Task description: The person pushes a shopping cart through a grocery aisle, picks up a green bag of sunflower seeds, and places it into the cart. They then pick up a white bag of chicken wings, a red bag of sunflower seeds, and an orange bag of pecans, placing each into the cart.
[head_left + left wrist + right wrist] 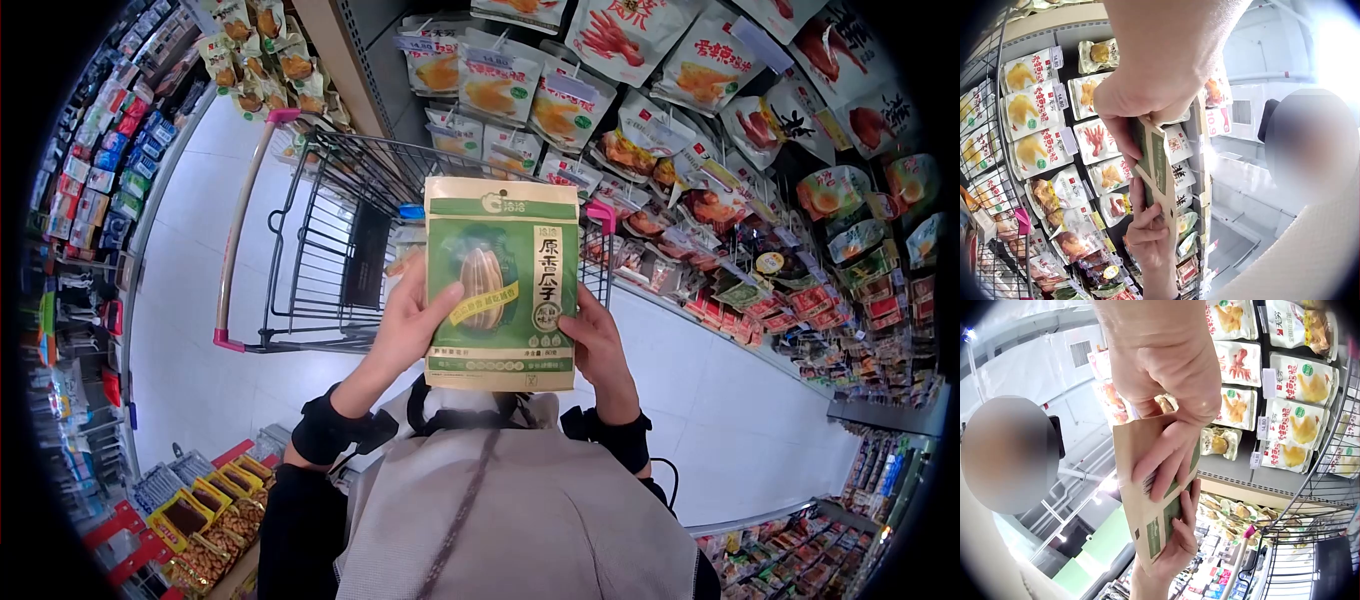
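A green and tan bag of sunflower seeds [490,240] is held upright in front of the chest, its printed front facing the head camera. My left hand [408,318] grips its left edge, thumb on the front. On the opposite edge my right hand [597,345] pinches the bag low down, thumb in front. The right wrist view shows the bag's tan back [1141,494] with fingers of both hands spread behind it. Seen side-on in the left wrist view, the bag [1159,156] is fairly thin.
Just beyond the bag stands a wire shopping cart [330,230] with a few items inside. Shelves of hanging snack pouches [700,75] rise ahead and to the right. More packed shelves [110,170] line the left side, across the white floor [190,230]. Trays of packaged nuts [215,520] stand at lower left.
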A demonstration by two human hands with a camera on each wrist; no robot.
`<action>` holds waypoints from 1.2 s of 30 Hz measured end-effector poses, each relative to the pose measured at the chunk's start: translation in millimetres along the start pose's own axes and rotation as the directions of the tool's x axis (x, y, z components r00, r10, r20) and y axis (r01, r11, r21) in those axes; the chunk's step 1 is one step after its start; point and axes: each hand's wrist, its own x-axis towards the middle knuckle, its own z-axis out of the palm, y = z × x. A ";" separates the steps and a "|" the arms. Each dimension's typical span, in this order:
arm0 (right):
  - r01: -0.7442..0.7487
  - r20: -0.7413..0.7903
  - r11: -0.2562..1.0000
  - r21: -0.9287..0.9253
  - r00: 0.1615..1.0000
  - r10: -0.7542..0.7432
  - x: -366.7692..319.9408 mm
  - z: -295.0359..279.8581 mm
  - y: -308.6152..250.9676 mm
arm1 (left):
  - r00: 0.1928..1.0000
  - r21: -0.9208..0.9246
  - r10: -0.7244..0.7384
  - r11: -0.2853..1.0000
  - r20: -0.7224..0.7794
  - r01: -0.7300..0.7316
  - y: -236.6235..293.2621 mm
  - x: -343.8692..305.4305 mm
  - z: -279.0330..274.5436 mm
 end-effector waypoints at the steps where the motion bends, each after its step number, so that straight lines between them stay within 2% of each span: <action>1: 0.007 0.004 1.000 0.004 1.000 -0.007 -0.3 -1.9 0.9 | 1.000 0.007 -0.002 1.000 -0.004 0.002 -0.1 -0.1 1.1; 5: 0.011 -0.003 1.000 -0.001 1.000 -0.011 -4.9 -6.0 1.9 | 0.999 0.018 -0.038 0.999 -0.017 0.039 -3.4 -2.5 3.4; 13: -0.018 0.025 0.999 -0.041 1.000 0.019 -17.2 -14.7 4.1 | 0.996 0.076 0.045 0.996 -0.075 -0.039 -8.1 -4.7 14.4; 16: -0.076 0.081 0.983 -0.166 0.993 0.091 -23.5 -25.5 6.5 | 0.991 0.078 0.060 0.996 -0.116 -0.052 -10.4 -7.2 18.5; 19: -0.056 0.132 0.960 -0.276 0.987 0.096 -26.4 -33.6 12.4 | 0.985 0.058 0.048 0.998 -0.165 -0.039 -12.3 -6.9 18.3; 25: -0.121 0.109 0.977 -0.175 0.984 0.141 -31.5 -34.0 16.5 | 0.976 0.089 0.039 0.996 -0.214 -0.020 -29.4 -15.2 21.1; 28: -0.168 0.154 0.961 -0.221 0.967 0.205 -34.7 -48.7 25.1 | 0.971 0.104 0.040 0.995 -0.237 -0.016 -37.3 -21.9 23.1; 31: -0.234 0.128 0.950 -0.208 0.956 0.264 -39.9 -50.1 29.1 | 0.970 0.107 0.022 0.994 -0.241 0.005 -46.8 -30.9 19.3; 36: -0.246 0.160 0.944 -0.219 0.946 0.283 -44.2 -48.0 34.6 | 0.967 0.076 0.025 0.997 -0.252 -0.006 -46.8 -42.8 21.2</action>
